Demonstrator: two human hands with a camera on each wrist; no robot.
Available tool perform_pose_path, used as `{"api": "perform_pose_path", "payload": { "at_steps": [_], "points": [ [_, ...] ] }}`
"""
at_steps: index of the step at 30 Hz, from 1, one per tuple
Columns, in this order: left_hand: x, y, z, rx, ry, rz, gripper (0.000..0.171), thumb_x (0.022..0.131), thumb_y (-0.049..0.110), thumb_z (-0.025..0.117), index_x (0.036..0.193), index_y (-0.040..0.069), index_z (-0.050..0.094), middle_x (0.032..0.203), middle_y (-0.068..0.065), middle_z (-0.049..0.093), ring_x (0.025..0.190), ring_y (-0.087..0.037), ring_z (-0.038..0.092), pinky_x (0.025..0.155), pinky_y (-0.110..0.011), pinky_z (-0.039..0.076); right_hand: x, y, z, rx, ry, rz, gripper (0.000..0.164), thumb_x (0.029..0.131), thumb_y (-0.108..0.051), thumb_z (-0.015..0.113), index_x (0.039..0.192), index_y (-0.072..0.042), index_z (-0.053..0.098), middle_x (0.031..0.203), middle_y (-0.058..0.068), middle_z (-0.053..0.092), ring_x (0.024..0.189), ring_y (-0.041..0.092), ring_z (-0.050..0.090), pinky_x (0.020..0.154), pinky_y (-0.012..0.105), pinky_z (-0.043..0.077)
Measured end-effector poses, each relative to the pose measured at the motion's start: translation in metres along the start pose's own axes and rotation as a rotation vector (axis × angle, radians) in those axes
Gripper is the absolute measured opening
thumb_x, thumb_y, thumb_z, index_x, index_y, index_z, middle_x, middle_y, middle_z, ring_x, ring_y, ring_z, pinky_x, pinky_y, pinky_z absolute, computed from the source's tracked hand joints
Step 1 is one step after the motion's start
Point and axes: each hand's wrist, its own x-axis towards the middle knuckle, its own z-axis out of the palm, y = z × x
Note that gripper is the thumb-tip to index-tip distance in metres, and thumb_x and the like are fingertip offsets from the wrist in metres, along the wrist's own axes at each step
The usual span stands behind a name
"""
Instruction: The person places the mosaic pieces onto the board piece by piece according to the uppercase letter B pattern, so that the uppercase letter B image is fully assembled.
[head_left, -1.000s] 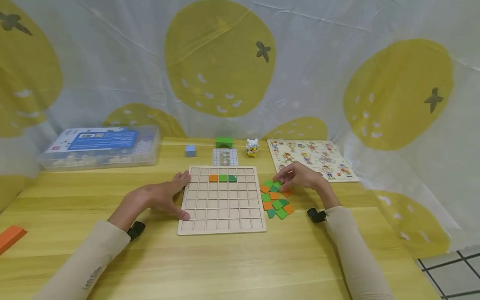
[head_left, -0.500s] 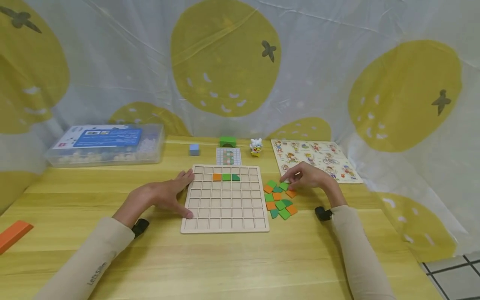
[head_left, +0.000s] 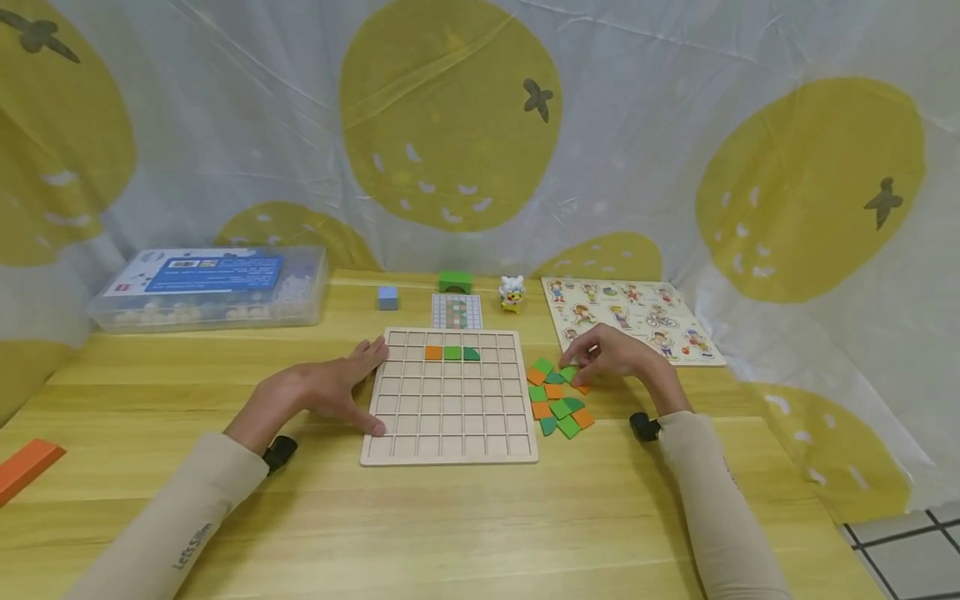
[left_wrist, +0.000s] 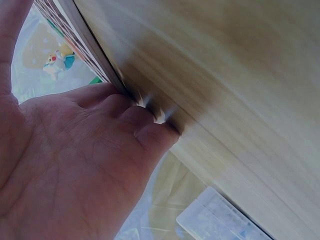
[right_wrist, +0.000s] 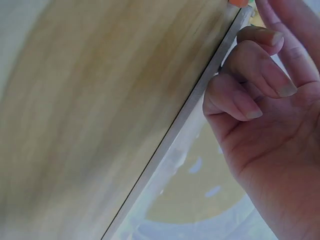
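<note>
A wooden grid board (head_left: 438, 404) lies on the table in the head view. An orange square tile (head_left: 433, 353), a green square tile (head_left: 452, 353) and a dark green rounded tile (head_left: 471, 354) sit in one of its rows. My left hand (head_left: 322, 392) is spread along its left side, fingers and thumb touching the edge. In the left wrist view, that hand (left_wrist: 95, 150) shows its palm. My right hand (head_left: 611, 352) pinches at a light green tile (head_left: 567, 374) in the loose tile pile (head_left: 555, 392). In the right wrist view, its other fingers (right_wrist: 262, 67) are curled; the thumb and index tips are out of frame.
Behind the board stand a pattern card (head_left: 457, 312), green block (head_left: 454, 282), blue cube (head_left: 387, 297) and small figurine (head_left: 512, 294). A picture puzzle board (head_left: 600, 304) lies back right, a clear plastic box (head_left: 210, 287) back left, an orange block (head_left: 28, 468) far left.
My right thumb and index finger have shifted slightly over the light green tile at the pile's back, covering more of it. The left hand stays at the board. The head view has shifted a little.
</note>
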Motion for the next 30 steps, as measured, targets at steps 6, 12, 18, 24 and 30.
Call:
{"api": "perform_pose_path", "payload": {
  "at_steps": [6, 12, 18, 24, 30],
  "points": [
    [0.000, 0.000, 0.000, 0.013, -0.004, -0.001, 0.134, 0.085, 0.047, 0.092, 0.170, -0.006, 0.003, 0.178, -0.026, -0.010, 0.164, -0.048, -0.009, 0.128, -0.068, 0.011, -0.001, -0.005, 0.004, -0.053, 0.020, 0.085, 0.018, 0.087, -0.001, 0.089, 0.103, 0.000, 0.080, 0.072, 0.001, 0.050, 0.069, 0.016, 0.044, 0.069, 0.028, 0.039],
    [0.000, 0.000, 0.000, 0.022, -0.003, -0.010, 0.133, 0.086, 0.048, 0.092, 0.171, -0.005, 0.004, 0.179, -0.025, -0.009, 0.164, -0.048, -0.008, 0.129, -0.067, 0.011, -0.001, -0.011, 0.005, -0.081, 0.032, 0.160, 0.019, 0.086, -0.004, 0.091, 0.099, -0.002, 0.078, 0.075, 0.001, 0.053, 0.073, 0.017, 0.047, 0.073, 0.030, 0.041],
    [0.000, 0.002, 0.000, 0.032, -0.002, -0.023, 0.133, 0.086, 0.050, 0.091, 0.171, -0.003, 0.004, 0.179, -0.023, -0.008, 0.165, -0.047, -0.006, 0.128, -0.067, 0.013, -0.003, -0.011, 0.004, -0.079, 0.050, 0.171, 0.021, 0.082, -0.006, 0.094, 0.091, -0.002, 0.075, 0.077, 0.002, 0.057, 0.076, 0.018, 0.048, 0.072, 0.028, 0.042],
    [-0.002, 0.002, 0.000, 0.038, -0.001, -0.032, 0.132, 0.086, 0.052, 0.090, 0.172, -0.002, 0.004, 0.180, -0.022, -0.007, 0.165, -0.047, -0.005, 0.128, -0.067, 0.014, -0.002, -0.011, 0.004, -0.096, 0.072, 0.151, 0.021, 0.080, -0.006, 0.096, 0.087, -0.003, 0.076, 0.082, 0.002, 0.067, 0.078, 0.019, 0.057, 0.074, 0.028, 0.049],
    [-0.001, 0.001, 0.001, 0.034, 0.001, -0.019, 0.131, 0.087, 0.049, 0.090, 0.171, -0.004, 0.005, 0.179, -0.024, -0.007, 0.165, -0.047, -0.006, 0.129, -0.066, 0.012, -0.004, -0.013, 0.003, -0.079, 0.084, 0.143, 0.021, 0.079, -0.006, 0.096, 0.086, -0.005, 0.076, 0.078, 0.001, 0.070, 0.073, 0.017, 0.061, 0.069, 0.027, 0.051]
  ]
}}
